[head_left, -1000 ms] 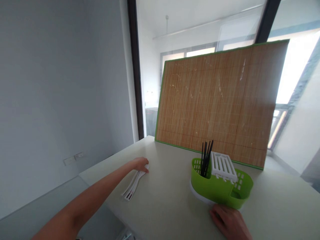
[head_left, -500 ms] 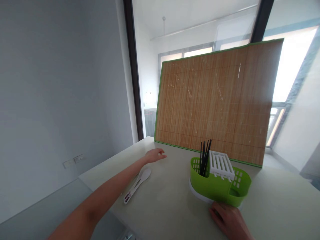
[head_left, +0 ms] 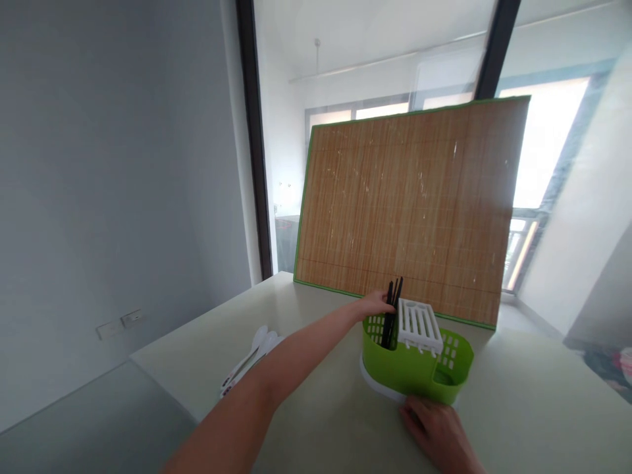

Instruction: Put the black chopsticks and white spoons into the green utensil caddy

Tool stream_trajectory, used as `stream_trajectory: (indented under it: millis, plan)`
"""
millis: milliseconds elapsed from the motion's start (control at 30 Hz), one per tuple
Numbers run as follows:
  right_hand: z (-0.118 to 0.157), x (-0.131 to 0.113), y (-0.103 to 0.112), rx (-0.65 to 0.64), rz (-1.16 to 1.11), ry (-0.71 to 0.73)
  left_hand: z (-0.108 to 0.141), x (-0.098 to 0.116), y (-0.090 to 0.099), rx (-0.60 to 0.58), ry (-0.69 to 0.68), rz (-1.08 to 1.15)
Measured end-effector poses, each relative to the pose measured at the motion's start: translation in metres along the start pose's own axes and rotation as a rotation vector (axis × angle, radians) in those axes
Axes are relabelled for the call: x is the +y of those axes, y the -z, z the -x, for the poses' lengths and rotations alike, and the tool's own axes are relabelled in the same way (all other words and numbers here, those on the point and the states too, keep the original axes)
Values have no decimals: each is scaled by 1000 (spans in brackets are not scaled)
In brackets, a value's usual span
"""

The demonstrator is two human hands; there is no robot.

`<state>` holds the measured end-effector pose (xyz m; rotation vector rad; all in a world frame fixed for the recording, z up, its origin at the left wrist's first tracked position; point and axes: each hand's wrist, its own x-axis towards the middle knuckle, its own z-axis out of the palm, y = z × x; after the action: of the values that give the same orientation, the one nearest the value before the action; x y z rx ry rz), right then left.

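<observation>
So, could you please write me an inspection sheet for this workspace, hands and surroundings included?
Surface: pale table, smooth-looking.
Things in use: black chopsticks stand in the left part of the green basket; a white slotted rack sits across its middle. White utensils lie to the left, partly hidden by the forearm.
Clutter: an unclear heap beyond the table, far right.
Left hand: at the chopsticks; grip unclear.
Right hand: at the basket's near side.
Cables: nothing seen.
Surroundings: brown mat upright behind; gray wall left.
</observation>
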<state>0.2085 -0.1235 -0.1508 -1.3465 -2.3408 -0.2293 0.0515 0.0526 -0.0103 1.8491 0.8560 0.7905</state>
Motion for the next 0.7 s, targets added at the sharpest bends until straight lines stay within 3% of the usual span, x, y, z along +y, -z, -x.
stream_trajectory:
  millis: [100, 400, 567, 700]
  plan:
    - [-1, 0, 1, -4, -21, -19, -2, -3, -4, 43, -6, -9]
    - [-2, -2, 3, -8, -51, -32, 17, 4, -16, 327, -67, -197]
    - [-1, -3, 6, 11, -54, -24, 36, 6, -19, 379, -108, -264]
    - [0, -4, 6, -5, -40, -18, 51, 6, -15, 395, -130, -447]
